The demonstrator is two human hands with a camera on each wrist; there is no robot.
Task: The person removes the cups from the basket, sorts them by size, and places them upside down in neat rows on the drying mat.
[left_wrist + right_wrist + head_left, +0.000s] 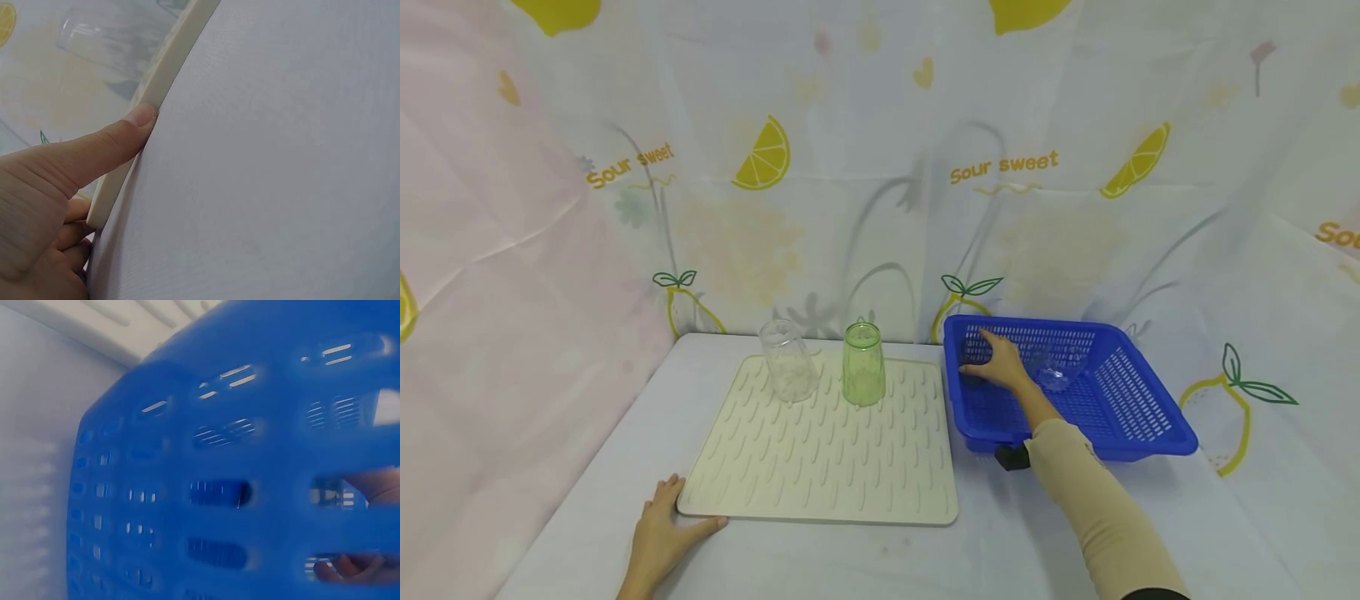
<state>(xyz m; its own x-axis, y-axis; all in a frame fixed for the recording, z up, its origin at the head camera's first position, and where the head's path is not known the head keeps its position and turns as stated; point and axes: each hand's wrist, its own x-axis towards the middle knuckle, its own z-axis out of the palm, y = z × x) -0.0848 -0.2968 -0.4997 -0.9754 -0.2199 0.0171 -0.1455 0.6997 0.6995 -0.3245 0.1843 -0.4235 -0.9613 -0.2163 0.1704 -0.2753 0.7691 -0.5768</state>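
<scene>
My left hand [658, 533] rests at the near left corner of a cream ridged drying mat [820, 467]. Its thumb lies along the mat's front edge, as the left wrist view also shows, and the other fingers touch the left side. Inside a blue plastic basket [1150, 367], my right hand [1002, 364] has thumb and fingers around a dark glass [974, 379] at the back left, mostly hidden by the hand and wall. Through the basket's slots, the right wrist view shows parts of the fingers [359, 570].
On the mat, a clear glass [790, 367] and a green glass [863, 367] stand upside down near the back. Clear glassware [1054, 373] lies in the basket, right of my hand. A lemon-print cloth [850, 208] hangs behind the white table [820, 562].
</scene>
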